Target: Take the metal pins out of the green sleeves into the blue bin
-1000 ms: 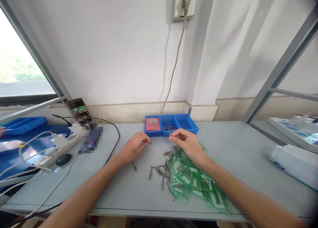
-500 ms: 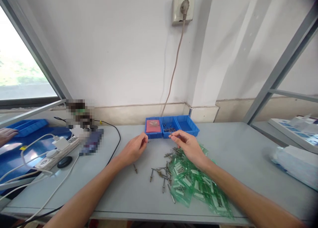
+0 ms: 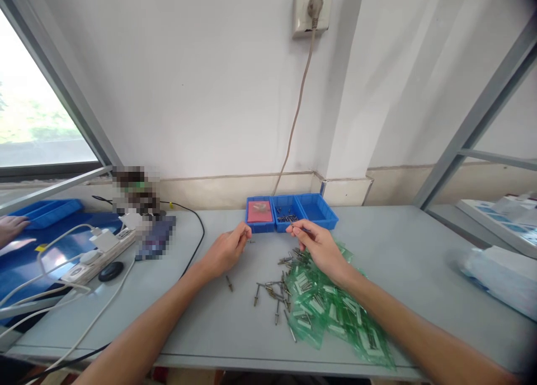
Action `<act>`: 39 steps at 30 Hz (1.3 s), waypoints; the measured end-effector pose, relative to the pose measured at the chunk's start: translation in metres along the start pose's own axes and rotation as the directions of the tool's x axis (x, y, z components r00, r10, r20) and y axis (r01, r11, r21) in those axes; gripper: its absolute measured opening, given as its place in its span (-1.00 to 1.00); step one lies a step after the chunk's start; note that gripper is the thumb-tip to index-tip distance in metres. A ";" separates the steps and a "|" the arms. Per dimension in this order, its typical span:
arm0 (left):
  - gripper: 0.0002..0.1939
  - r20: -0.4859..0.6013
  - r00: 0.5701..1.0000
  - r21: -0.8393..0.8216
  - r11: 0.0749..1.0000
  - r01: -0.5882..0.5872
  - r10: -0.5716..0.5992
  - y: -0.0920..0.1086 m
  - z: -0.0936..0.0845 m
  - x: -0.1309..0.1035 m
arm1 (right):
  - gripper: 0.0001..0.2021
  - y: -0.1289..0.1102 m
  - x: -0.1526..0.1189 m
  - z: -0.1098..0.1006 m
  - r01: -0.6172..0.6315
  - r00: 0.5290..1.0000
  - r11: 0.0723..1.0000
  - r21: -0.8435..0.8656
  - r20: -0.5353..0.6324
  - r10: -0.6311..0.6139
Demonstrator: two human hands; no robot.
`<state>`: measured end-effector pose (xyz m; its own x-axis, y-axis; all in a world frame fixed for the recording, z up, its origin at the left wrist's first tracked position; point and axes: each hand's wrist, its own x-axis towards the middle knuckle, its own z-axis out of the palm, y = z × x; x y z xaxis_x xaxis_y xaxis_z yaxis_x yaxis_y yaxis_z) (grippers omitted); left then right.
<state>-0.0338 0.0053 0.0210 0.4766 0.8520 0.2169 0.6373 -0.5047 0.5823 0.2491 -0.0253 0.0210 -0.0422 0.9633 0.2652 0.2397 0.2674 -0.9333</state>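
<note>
At the far left, another person's hand [image 3: 12,228] shows more inside the view than one second ago, beside a blue bin [image 3: 46,212]. Next, the black cable [image 3: 198,245] runs on the table [image 3: 201,323], near the left hand [image 3: 226,248]. Its fingers are more curled than before, thumb tucked in; I cannot tell if they grip something, but a small pin [image 3: 251,242] is visible just beside them. Behind stands the blue tray [image 3: 262,227]; loose rivets [image 3: 277,312] lie in front, unmoved, well inside the table's front edge. The right hand [image 3: 315,240] pinches, thumb against forefinger, a small metal piece [image 3: 292,225], now more covered. Green bags [image 3: 339,312] spread under its forearm, reaching near the front edge. Farther right, a wide bare stretch gives room until the white package [image 3: 501,278].
</note>
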 end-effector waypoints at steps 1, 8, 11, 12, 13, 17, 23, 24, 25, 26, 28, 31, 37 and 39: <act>-0.82 0.001 1.000 0.003 1.000 0.001 -0.001 0.001 0.000 0.000 | -0.66 0.000 0.000 0.000 0.001 1.000 1.000 -0.004 -0.002 -0.001; -0.85 0.003 1.000 0.078 0.997 -0.002 0.002 -0.006 0.004 0.003 | -0.67 -0.004 -0.002 0.000 0.004 1.000 1.000 -0.003 0.007 -0.004; -0.85 0.003 0.999 0.105 0.994 -0.036 0.036 -0.009 0.006 0.004 | -0.70 -0.002 -0.001 0.000 0.031 0.999 0.999 0.009 -0.011 -0.031; -0.85 0.003 0.999 0.109 0.993 -0.047 0.047 -0.010 0.007 0.004 | -0.72 -0.001 -0.002 0.000 0.048 0.999 0.999 -0.007 -0.018 -0.048; -0.84 0.003 0.998 0.110 0.992 -0.055 0.055 -0.010 0.007 0.004 | -0.74 -0.001 -0.002 -0.001 0.066 0.997 0.997 -0.032 -0.024 -0.067; -0.83 -0.004 0.997 0.109 0.991 -0.076 0.077 -0.010 0.008 0.003 | -0.79 -0.005 -0.006 -0.001 0.130 0.991 0.982 -0.135 -0.024 -0.134; -0.79 -0.011 0.991 0.136 0.982 -0.133 0.136 -0.018 0.011 0.004 | -0.79 -0.011 -0.008 0.000 0.143 0.989 0.977 -0.161 0.002 -0.145; -0.78 -0.007 0.989 0.142 0.979 -0.147 0.150 -0.019 0.011 0.004 | -0.79 -0.010 -0.008 0.000 0.139 0.990 0.978 -0.154 0.004 -0.140; -0.78 0.000 0.986 0.151 0.975 -0.163 0.165 -0.020 0.012 0.005 | -0.80 -0.009 -0.007 0.000 0.134 0.991 0.981 -0.140 0.007 -0.135; -0.77 0.009 0.984 0.161 0.971 -0.177 0.178 -0.021 0.012 0.005 | -0.79 -0.009 -0.007 0.000 0.127 0.992 0.985 -0.117 0.010 -0.127; -0.76 0.029 0.979 0.183 0.962 -0.202 0.200 -0.022 0.012 0.006 | -0.78 -0.008 -0.006 0.000 0.102 0.995 0.994 -0.048 0.023 -0.101; -0.74 0.045 0.974 0.192 0.955 -0.226 0.221 -0.023 0.012 0.006 | -0.72 -0.008 -0.005 0.000 0.037 0.998 0.998 0.050 0.048 -0.039; -0.75 0.046 0.969 0.193 0.950 -0.246 0.241 -0.022 0.011 0.006 | -0.68 -0.010 -0.005 -0.001 -0.024 0.997 0.992 0.126 0.080 0.014; -0.76 0.047 0.971 0.194 0.951 -0.240 0.235 -0.021 0.011 0.006 | -0.68 -0.011 -0.005 -0.001 -0.029 0.997 0.992 0.126 0.079 0.019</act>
<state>-0.0375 0.0198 0.0020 0.6412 0.7017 0.3106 0.6095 -0.7116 0.3494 0.2481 -0.0333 0.0297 -0.1143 0.9671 0.2272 0.1168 0.2402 -0.9637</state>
